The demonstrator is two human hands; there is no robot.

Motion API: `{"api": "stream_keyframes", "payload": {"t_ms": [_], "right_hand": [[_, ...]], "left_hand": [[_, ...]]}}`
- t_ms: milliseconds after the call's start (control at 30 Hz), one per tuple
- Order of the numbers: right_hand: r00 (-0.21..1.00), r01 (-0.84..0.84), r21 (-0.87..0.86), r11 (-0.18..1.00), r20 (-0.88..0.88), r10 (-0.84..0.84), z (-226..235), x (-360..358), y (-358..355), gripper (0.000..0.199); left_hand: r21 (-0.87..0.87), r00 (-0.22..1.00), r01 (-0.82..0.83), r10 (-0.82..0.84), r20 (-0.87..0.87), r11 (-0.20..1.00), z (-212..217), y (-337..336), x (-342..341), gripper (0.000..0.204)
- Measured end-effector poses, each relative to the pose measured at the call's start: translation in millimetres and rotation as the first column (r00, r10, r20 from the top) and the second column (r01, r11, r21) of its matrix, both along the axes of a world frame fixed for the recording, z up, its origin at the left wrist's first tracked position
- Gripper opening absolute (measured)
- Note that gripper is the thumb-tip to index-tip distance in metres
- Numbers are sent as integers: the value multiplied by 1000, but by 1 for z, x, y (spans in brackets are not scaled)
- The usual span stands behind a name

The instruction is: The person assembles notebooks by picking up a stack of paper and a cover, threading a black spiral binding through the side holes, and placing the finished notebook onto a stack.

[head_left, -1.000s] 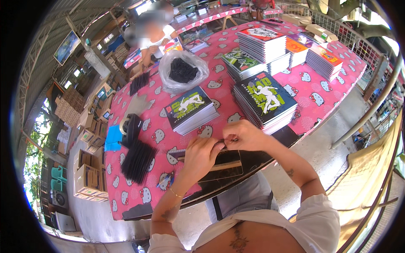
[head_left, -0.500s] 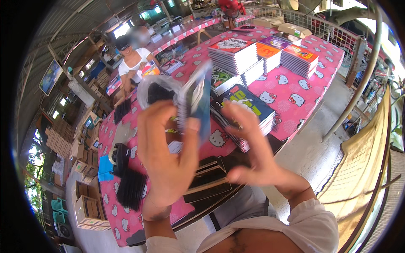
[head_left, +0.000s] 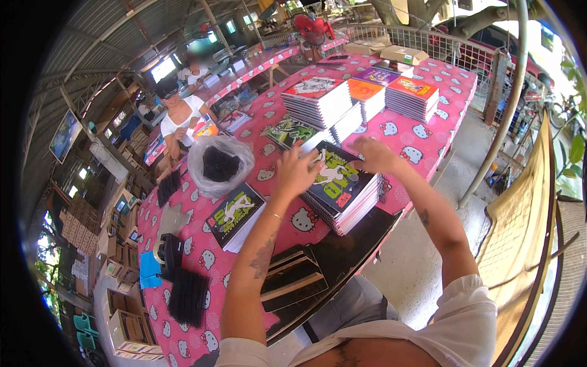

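Observation:
Both my hands reach forward over a stack of notebooks with green and black covers (head_left: 345, 199) on the pink patterned table (head_left: 428, 137). My left hand (head_left: 298, 170) has its fingers spread and touches the far left edge of the top notebook. At the stack's far right corner, my right hand (head_left: 373, 153) rests on the top cover with nothing gripped. The top notebook lies flat on the stack.
A lower stack of similar notebooks (head_left: 235, 215) lies to the left. Behind it sits a clear plastic bag of black pieces (head_left: 220, 162). Black binding combs (head_left: 186, 298) lie near left. More notebook stacks (head_left: 318, 101) stand farther back. A person in a white top (head_left: 181, 116) sits beyond.
Half a second ago my left hand held a notebook upright near my face. Now that notebook lies flat on the stack and both hands stretch out over it.

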State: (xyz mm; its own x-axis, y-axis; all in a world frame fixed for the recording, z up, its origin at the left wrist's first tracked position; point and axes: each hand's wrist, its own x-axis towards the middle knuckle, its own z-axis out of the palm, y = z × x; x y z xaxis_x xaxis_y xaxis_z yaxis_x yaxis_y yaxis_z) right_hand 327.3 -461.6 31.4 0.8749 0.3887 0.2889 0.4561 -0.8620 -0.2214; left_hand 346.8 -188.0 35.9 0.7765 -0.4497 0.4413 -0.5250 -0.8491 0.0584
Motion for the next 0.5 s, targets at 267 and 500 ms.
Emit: {"api": "stream_keyframes", "payload": {"t_ms": [267, 500], "right_hand": [[938, -39, 88, 995, 346, 7, -38, -122, 126, 59], [898, 14, 105, 994, 435, -59, -46, -117, 148, 50]], "left_hand": [[-402, 970, 166, -75, 232, 901, 24, 90, -39, 33], [-126, 961, -277, 275, -34, 953, -43, 241, -143, 25]]}}
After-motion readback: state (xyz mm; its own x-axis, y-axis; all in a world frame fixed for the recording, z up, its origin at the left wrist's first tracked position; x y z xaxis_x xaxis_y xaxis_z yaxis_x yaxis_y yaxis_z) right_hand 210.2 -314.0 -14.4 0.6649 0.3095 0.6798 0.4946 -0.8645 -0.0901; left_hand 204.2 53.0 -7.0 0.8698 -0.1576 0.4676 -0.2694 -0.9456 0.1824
